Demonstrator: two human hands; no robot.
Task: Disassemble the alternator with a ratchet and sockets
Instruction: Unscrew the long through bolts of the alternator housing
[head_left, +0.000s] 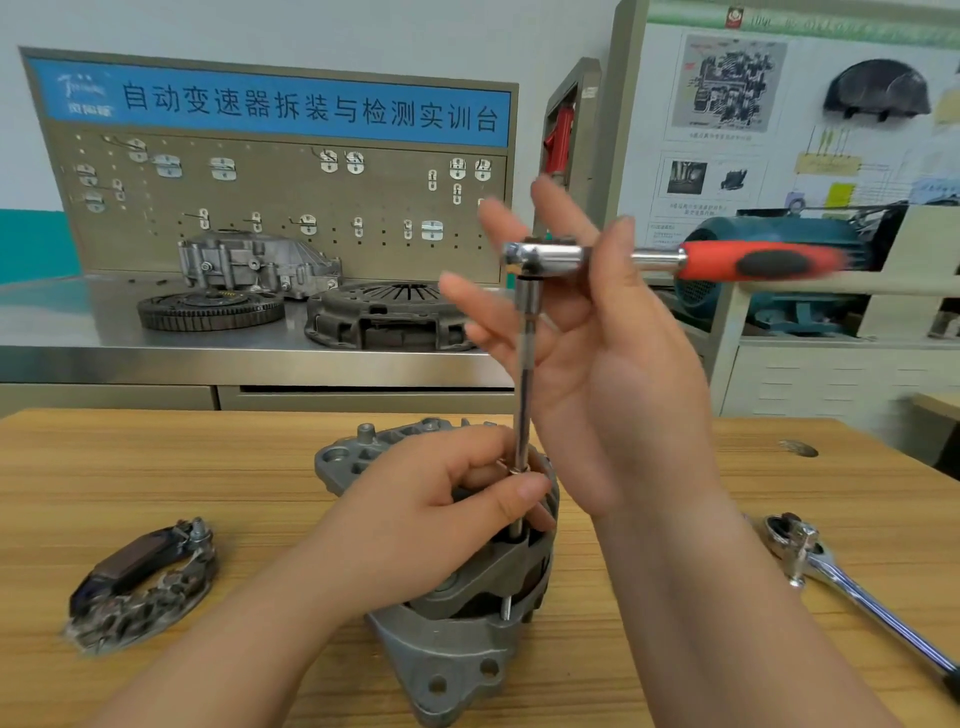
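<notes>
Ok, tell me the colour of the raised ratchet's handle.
The handle is red with a black inset; head view.

The ratchet (691, 260) has a red handle with a black inlay and a bright chrome head; the extension bar (525, 395) is dull steel-grey. The alternator (447, 649) is matte grey, on a tan wood-grained table (156, 467). Near left, a rectifier (140, 582) — dark brown and black. Near right, a second ratchet (852, 592), all chrome. Far left, a blue banner (270, 101) tops an olive pegboard (291, 197) — dotted with holes.
</notes>
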